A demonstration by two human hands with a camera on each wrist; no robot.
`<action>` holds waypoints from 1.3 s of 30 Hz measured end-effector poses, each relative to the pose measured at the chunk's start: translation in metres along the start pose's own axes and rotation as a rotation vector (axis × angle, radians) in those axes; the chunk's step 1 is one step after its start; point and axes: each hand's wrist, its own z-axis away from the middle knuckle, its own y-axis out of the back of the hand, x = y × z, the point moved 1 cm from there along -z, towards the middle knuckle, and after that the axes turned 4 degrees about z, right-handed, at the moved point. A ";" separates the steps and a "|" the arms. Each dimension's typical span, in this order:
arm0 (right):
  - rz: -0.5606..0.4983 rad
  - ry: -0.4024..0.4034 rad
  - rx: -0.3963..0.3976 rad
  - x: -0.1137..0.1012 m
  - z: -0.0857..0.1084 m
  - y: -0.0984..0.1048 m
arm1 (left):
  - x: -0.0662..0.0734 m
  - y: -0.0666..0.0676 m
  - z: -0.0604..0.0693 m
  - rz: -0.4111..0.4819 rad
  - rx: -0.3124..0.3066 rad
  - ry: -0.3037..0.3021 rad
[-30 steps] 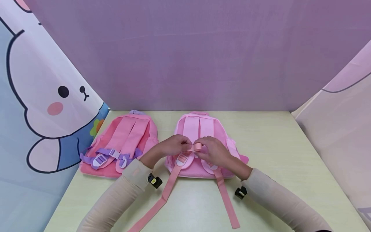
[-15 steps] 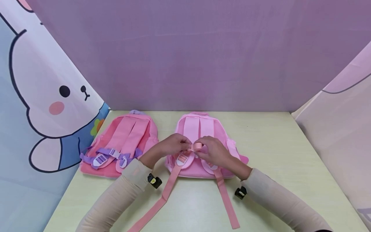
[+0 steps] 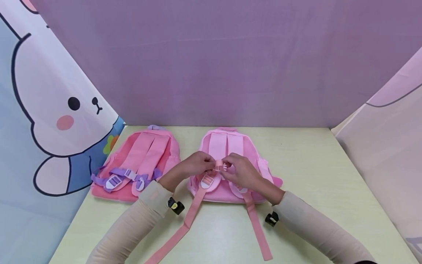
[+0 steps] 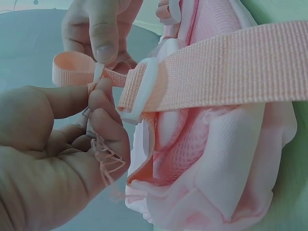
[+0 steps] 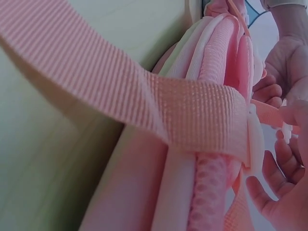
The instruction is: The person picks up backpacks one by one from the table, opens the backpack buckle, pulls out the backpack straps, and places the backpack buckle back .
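A light pink backpack lies on the table, its shoulder straps facing up. Over its middle, my left hand pinches a peach webbing strap between thumb and fingers; loose frayed threads hang by those fingers in the left wrist view. My right hand meets it from the other side and pinches a small white plastic buckle piece on that strap. The webbing forms a loop beside the buckle piece. A white strap adjuster sits just below my left hand. My fingers partly hide the buckle piece.
A darker pink backpack with purple straps and a fastened white clip lies to the left. Two long peach strap tails run toward the table's front. A purple backdrop stands behind the pale table.
The webbing loop has shifted slightly left, from beside my right fingers toward my left fingertips, and white prongs now show at my right fingers. The backpacks have stayed put.
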 end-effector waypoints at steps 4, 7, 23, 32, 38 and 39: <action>0.001 -0.011 -0.001 -0.001 -0.001 -0.003 | -0.001 -0.001 0.000 -0.020 0.013 0.004; 0.005 -0.028 -0.008 -0.001 -0.002 -0.004 | -0.002 -0.001 0.000 -0.025 0.010 0.008; 0.011 -0.052 0.017 -0.003 -0.004 -0.010 | -0.005 -0.001 -0.003 -0.017 0.006 0.007; -0.003 -0.074 0.003 -0.004 -0.005 -0.010 | -0.003 -0.001 -0.001 0.009 0.007 0.018; -0.008 -0.096 -0.013 -0.004 -0.004 -0.010 | -0.003 -0.001 -0.002 0.002 0.005 0.015; -0.007 -0.099 -0.015 -0.004 -0.004 -0.010 | -0.003 0.000 -0.002 0.002 0.005 0.014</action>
